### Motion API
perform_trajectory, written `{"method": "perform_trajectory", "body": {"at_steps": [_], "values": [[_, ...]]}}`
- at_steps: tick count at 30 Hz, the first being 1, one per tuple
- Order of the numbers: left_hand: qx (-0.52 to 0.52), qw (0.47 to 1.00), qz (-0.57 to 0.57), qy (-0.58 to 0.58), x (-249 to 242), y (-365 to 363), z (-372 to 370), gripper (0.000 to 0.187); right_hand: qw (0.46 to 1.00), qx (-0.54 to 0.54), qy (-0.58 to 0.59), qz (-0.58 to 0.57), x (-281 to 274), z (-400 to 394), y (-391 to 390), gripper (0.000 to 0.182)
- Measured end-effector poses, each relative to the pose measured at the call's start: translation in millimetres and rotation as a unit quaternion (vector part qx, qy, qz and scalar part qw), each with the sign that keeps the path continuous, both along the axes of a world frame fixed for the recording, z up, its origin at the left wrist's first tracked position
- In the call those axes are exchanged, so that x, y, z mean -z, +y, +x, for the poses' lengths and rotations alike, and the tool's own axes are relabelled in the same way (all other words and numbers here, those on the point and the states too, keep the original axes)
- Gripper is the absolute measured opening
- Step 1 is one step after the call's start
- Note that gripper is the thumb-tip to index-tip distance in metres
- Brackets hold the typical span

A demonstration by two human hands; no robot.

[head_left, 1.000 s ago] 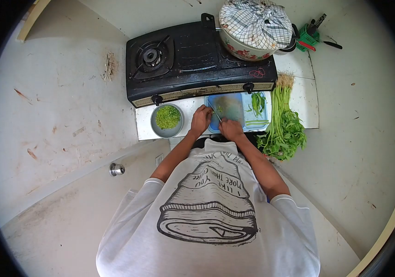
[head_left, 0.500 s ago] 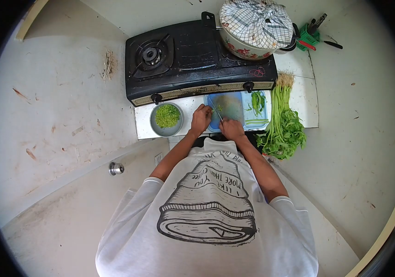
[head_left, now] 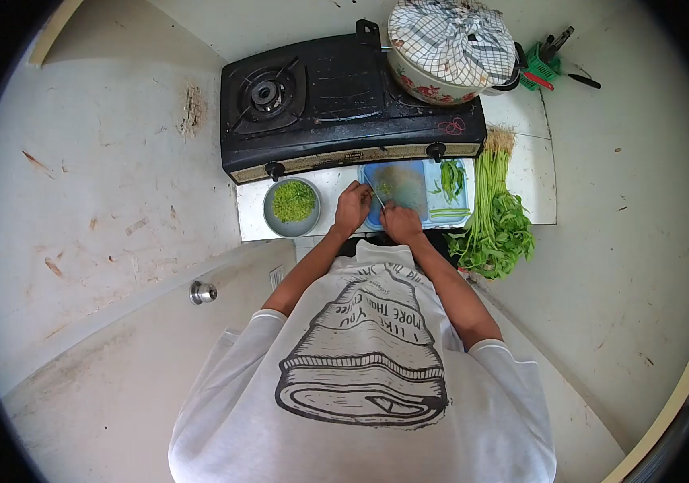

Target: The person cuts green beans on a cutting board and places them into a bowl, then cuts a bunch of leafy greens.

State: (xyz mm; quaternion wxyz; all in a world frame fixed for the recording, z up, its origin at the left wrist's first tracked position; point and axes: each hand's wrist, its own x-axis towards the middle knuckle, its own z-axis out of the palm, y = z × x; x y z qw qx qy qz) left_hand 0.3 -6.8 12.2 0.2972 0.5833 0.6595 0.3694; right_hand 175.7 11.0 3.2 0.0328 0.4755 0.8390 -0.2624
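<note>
My right hand (head_left: 401, 223) is closed round the handle of a knife (head_left: 378, 197). The thin blade points away and to the left, close to the fingertips of my left hand (head_left: 352, 209). Those fingers are pinched at the left edge of a bluish chopping board (head_left: 409, 189); what they hold is hidden. Small green bits (head_left: 384, 186) lie on the board near the blade. The board rests on a light blue tray (head_left: 468, 211), where cut green leaves (head_left: 450, 179) and a few pale stems (head_left: 449, 212) lie on the right.
Chopped greens (head_left: 293, 200) fill a grey bowl (head_left: 268, 219) at the left. A leafy bunch with roots (head_left: 495, 197) lies right of the tray. Behind stands a black gas stove (head_left: 344, 97) with a cloth-covered pot (head_left: 433, 90). A green basket (head_left: 539, 66) holds utensils at the back right.
The knife blade has shifted, and less of its far end shows beside my left fingers. Both hands stay in nearly the same place. The whole view has moved slightly.
</note>
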Motion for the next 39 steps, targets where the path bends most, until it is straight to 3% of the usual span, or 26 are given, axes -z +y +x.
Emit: {"method": "perform_trajectory", "body": {"at_steps": [5, 11, 39], "values": [[-0.026, 0.998, -0.008, -0.057, 7.1, -0.3, 0.5, 0.011, 1.0, 0.005, -0.016, -0.014, -7.9, 9.5, -7.7, 0.037], [0.005, 1.0, -0.031, -0.001, 2.1, -1.2, -3.4, 0.011, 0.999, 0.037, 0.01, 0.003, 0.7, 8.6, 2.8, 0.04], [0.024, 0.999, -0.022, -0.013, 0.4, 2.2, -6.6, 0.01, 1.0, -0.001, 0.012, 0.004, -5.5, 10.4, -8.3, 0.036]]}}
